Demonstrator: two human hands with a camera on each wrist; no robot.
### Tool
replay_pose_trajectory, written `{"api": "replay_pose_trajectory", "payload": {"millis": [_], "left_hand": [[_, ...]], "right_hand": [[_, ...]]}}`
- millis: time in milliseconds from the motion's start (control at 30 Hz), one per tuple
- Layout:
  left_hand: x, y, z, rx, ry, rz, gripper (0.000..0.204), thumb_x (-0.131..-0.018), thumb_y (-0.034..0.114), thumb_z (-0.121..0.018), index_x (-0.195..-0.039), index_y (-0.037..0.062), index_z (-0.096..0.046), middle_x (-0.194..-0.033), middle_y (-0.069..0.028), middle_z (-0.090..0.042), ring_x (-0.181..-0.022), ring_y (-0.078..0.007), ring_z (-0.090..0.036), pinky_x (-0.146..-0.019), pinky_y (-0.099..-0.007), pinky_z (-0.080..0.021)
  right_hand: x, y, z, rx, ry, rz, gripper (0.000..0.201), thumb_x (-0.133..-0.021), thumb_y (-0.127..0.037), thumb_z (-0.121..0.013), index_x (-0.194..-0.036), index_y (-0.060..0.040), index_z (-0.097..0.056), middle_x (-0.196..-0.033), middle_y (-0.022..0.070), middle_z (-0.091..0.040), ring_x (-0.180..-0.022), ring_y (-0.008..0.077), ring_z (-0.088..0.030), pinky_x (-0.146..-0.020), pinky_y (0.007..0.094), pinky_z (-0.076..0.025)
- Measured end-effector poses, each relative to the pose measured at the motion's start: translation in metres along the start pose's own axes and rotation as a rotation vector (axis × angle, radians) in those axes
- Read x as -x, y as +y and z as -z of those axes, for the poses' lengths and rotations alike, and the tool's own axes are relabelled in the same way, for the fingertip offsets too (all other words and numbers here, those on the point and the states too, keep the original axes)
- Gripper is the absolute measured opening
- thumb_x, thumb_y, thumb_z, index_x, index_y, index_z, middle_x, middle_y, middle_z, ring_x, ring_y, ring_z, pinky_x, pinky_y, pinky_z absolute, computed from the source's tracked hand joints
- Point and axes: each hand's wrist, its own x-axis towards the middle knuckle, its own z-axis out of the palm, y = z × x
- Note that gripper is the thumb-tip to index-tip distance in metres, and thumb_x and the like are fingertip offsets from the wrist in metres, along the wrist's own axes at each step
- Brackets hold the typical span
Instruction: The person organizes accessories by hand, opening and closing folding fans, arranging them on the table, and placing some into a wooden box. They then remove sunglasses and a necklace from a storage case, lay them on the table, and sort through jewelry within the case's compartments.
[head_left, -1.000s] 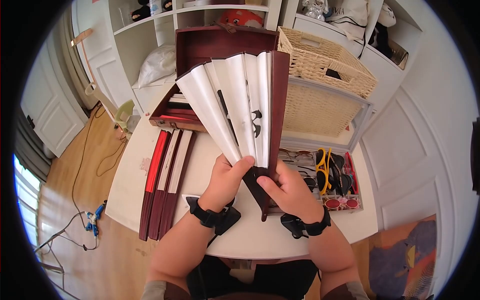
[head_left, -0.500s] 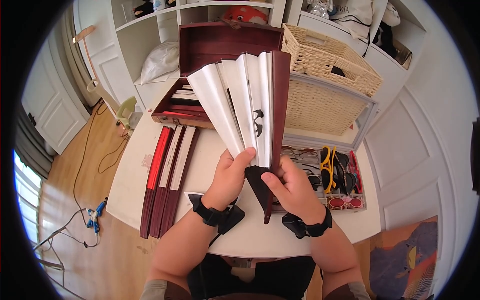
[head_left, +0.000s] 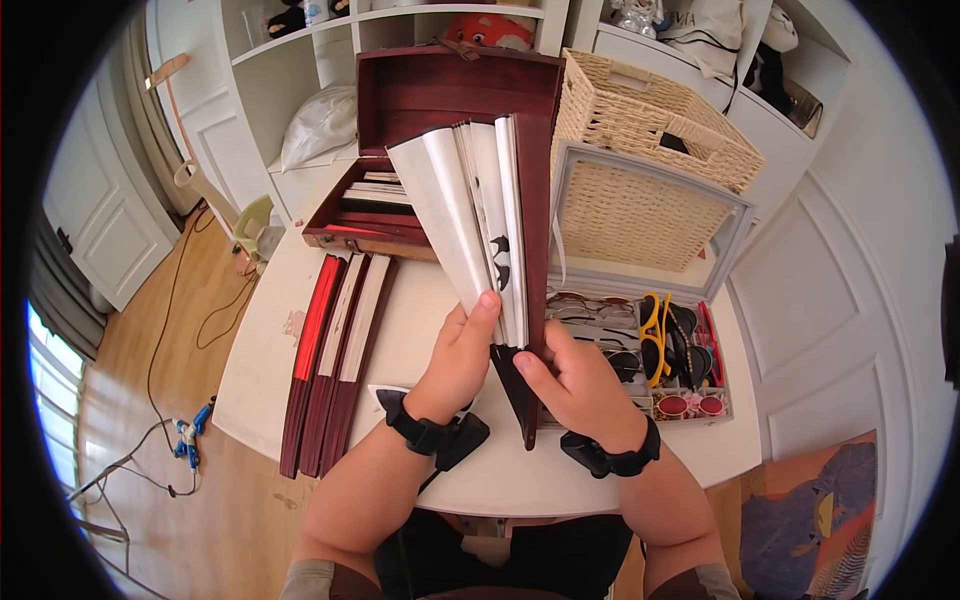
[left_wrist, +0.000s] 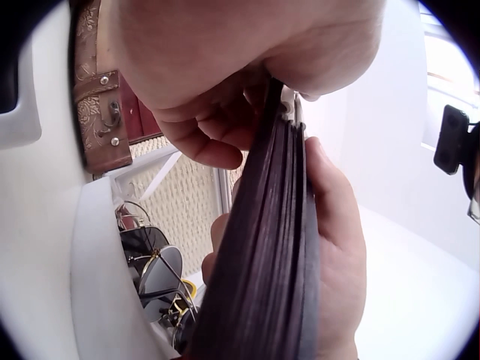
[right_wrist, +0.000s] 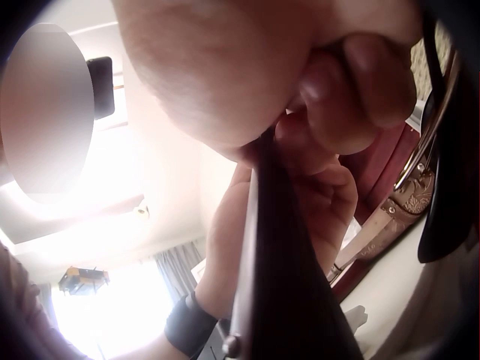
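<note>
A large folding fan (head_left: 450,200) with white leaves and dark red guards stands partly spread between both hands in the head view. The left hand (head_left: 455,360) pinches its left side, thumb on the white leaf. Around the dark red guard at the right curls the right hand (head_left: 590,390), its thumb on the front near the ribs. In the left wrist view the dark ribs (left_wrist: 274,247) lie stacked close together, fingers on both sides. The right wrist view shows the outer guard (right_wrist: 281,262) below the right hand (right_wrist: 225,67), with a rivet at its lower end.
Three closed fans (head_left: 335,365) lie side by side on the white table (head_left: 250,370). Behind them stands an open dark red case (head_left: 375,240) holding more fans. At the right are a box of sunglasses (head_left: 655,345) with its lid raised and a woven basket (head_left: 660,120).
The fan's spread has narrowed, with its right guard moved left and its leaves closer together. The right hand has shifted slightly left, still gripping the guard.
</note>
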Motion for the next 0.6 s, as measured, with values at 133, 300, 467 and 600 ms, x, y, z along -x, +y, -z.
{"api": "replay_pose_trajectory", "payload": {"millis": [133, 300, 467, 600], "left_hand": [[0.002, 0.004, 0.001, -0.040, 0.000, 0.022, 0.047, -0.109, 0.037, -0.045, -0.129, -0.0028, -0.059, -0.115, -0.0073, -0.067, -0.104, -0.0133, -0.061, -0.094, -0.0292, -0.049], [0.002, 0.004, -0.004, -0.088, 0.053, 0.054, 0.042, -0.108, 0.029, -0.047, -0.133, -0.0035, -0.055, -0.121, -0.0077, -0.065, -0.110, -0.0128, -0.059, -0.097, -0.0294, -0.047], [-0.001, 0.004, -0.007, -0.043, 0.157, -0.101, 0.040, -0.108, 0.023, -0.048, -0.139, -0.0029, -0.049, -0.127, -0.0084, -0.062, -0.114, -0.0136, -0.058, -0.100, -0.0302, -0.046], [-0.002, 0.001, 0.001, 0.012, 0.155, -0.025, 0.039, -0.106, 0.017, -0.048, -0.140, -0.0024, -0.047, -0.128, -0.0088, -0.062, -0.114, -0.0145, -0.058, -0.102, -0.0312, -0.045]], "right_hand": [[-0.002, 0.008, -0.009, -0.133, 0.059, 0.123, 0.041, -0.098, -0.032, -0.064, -0.121, 0.0007, -0.055, -0.086, 0.0197, -0.069, -0.076, 0.0381, -0.068, -0.069, 0.0418, -0.052], [-0.001, 0.009, -0.008, -0.148, -0.004, 0.060, 0.044, -0.097, -0.030, -0.065, -0.128, -0.0010, -0.054, -0.090, 0.0202, -0.069, -0.079, 0.0373, -0.068, -0.073, 0.0412, -0.053], [-0.001, 0.004, -0.006, -0.161, 0.045, -0.033, 0.041, -0.098, -0.029, -0.064, -0.125, 0.0001, -0.055, -0.088, 0.0191, -0.069, -0.076, 0.0348, -0.068, -0.071, 0.0401, -0.053], [-0.001, 0.011, -0.012, -0.198, 0.127, 0.051, 0.038, -0.098, -0.028, -0.064, -0.121, 0.0007, -0.054, -0.088, 0.0190, -0.069, -0.073, 0.0322, -0.069, -0.069, 0.0383, -0.053]]}}
